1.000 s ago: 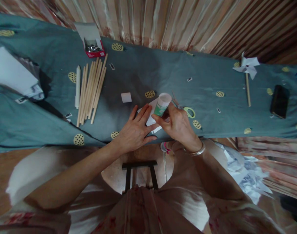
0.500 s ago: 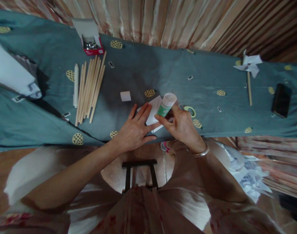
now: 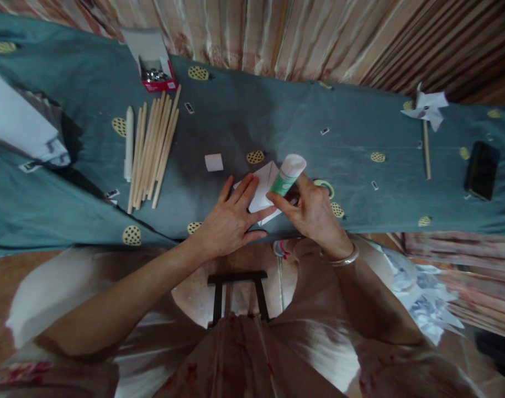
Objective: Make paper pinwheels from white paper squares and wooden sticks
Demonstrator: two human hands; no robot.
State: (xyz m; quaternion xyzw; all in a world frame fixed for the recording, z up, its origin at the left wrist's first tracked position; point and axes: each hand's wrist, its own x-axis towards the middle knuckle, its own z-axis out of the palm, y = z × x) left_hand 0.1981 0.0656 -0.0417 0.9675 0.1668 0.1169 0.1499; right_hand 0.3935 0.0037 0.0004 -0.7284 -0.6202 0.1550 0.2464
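A creased piece of white paper (image 3: 261,188) lies on the teal cloth in front of me. My left hand (image 3: 231,218) rests flat on its left side with the fingers spread. In my right hand (image 3: 313,210) is a green and white glue stick (image 3: 286,176), tilted with its base up and to the right; its lower end, at the paper, is hidden by my fingers. A white cap (image 3: 214,162) lies apart on the cloth, up and left of the paper. Just behind my right hand shows part of a pale green scissors handle (image 3: 327,187).
Left lie several wooden sticks (image 3: 155,149), a white pen-like stick (image 3: 129,143), an open red box (image 3: 159,77) of small metal pieces, and white sheets (image 3: 16,119). At the right are a paper pinwheel (image 3: 429,110) and a dark phone (image 3: 481,170). White papers (image 3: 430,301) sit below the table.
The glue stick has tipped further to the right and shifted slightly right with my right hand. My left hand stays on the paper.
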